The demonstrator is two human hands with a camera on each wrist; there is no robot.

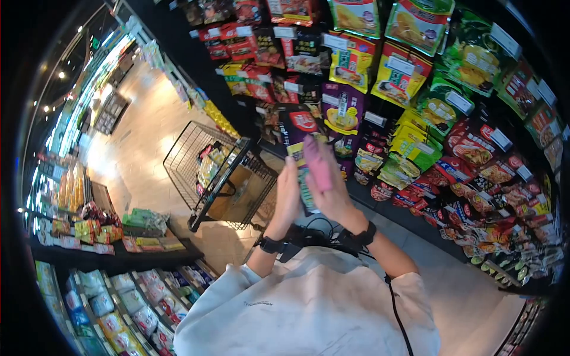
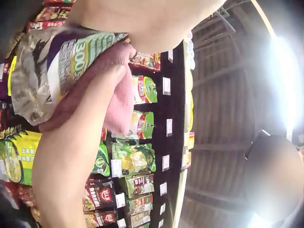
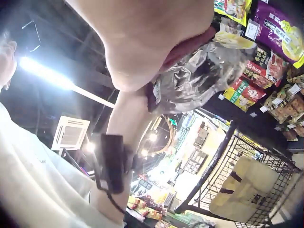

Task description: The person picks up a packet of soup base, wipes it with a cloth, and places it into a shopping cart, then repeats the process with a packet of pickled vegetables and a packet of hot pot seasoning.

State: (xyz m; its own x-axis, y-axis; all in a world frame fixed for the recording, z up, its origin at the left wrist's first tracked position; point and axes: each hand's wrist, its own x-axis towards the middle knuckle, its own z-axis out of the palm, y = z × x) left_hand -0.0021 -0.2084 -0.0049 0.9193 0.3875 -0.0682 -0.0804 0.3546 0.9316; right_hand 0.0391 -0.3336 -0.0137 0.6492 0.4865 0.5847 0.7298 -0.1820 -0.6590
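Note:
In the head view both hands meet in front of the chest around a seasoning packet (image 1: pixel 305 193). The left hand (image 1: pixel 288 193) holds the packet along its left side. A folded pink cloth (image 1: pixel 317 166) lies against the packet, held by the right hand (image 1: pixel 335 199). Seen from the left wrist, the packet (image 2: pixel 78 59) has crinkled clear film and a printed 300, and a finger of the right hand presses the cloth (image 2: pixel 118 104) to it. In the right wrist view the shiny film (image 3: pixel 204 78) bulges out beyond the right hand (image 3: pixel 156 38), with part of the cloth showing dark red.
A wire shopping cart (image 1: pixel 208 178) with packets and a tan box stands to the left. Ahead and right rises a dark rack of hanging food packets (image 1: pixel 404 68) with price tags. Behind left are shelves of bagged goods (image 1: pixel 124 308) and a low display (image 1: pixel 148 243).

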